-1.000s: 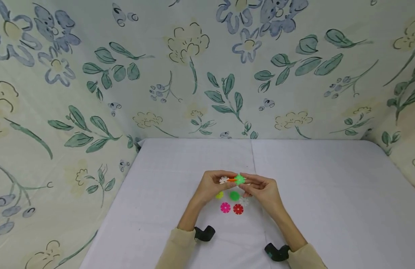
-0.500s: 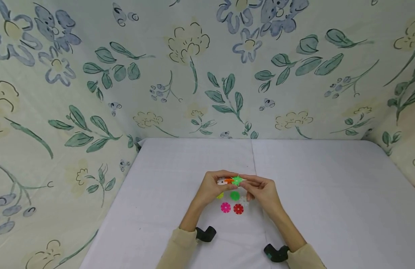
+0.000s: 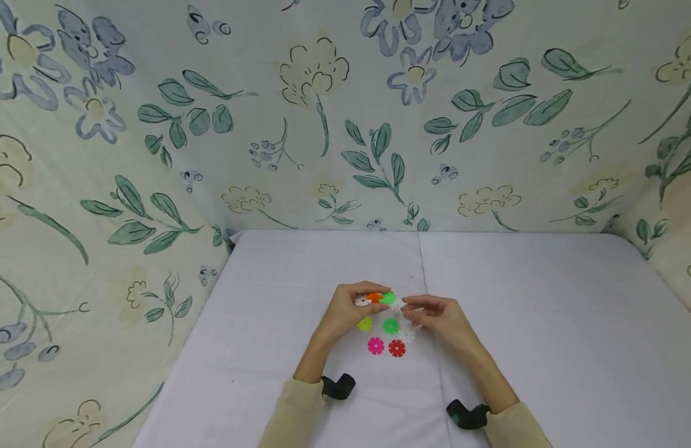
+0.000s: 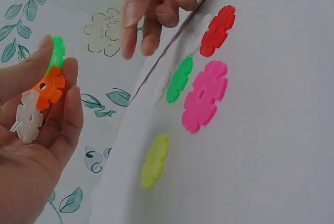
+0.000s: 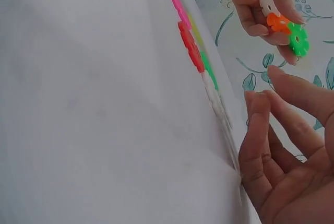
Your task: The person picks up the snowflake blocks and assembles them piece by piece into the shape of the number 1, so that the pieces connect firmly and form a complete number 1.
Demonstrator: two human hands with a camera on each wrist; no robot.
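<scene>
My left hand (image 3: 338,312) pinches a short chain of notched plastic snowflake discs between thumb and fingers. In the left wrist view the chain runs from a white disc (image 4: 28,117) through an orange disc (image 4: 51,89) to a green disc (image 4: 56,54), whose upper part the thumb partly covers. My right hand (image 3: 449,320) hovers to the right, apart from the chain. In the right wrist view its thumb (image 5: 300,91) and bent fingers stand separated, with nothing between them.
Loose discs lie on the white cloth (image 3: 525,323) below the hands: yellow (image 3: 365,323), green (image 3: 391,326), pink (image 3: 376,346), red (image 3: 397,348) and white (image 3: 406,335). Another white disc (image 4: 162,88) lies beside the green one. Floral fabric (image 3: 323,93) hangs behind.
My right hand has let go of the green disc and drawn back to the right. My left hand has shifted slightly left with the joined discs.
</scene>
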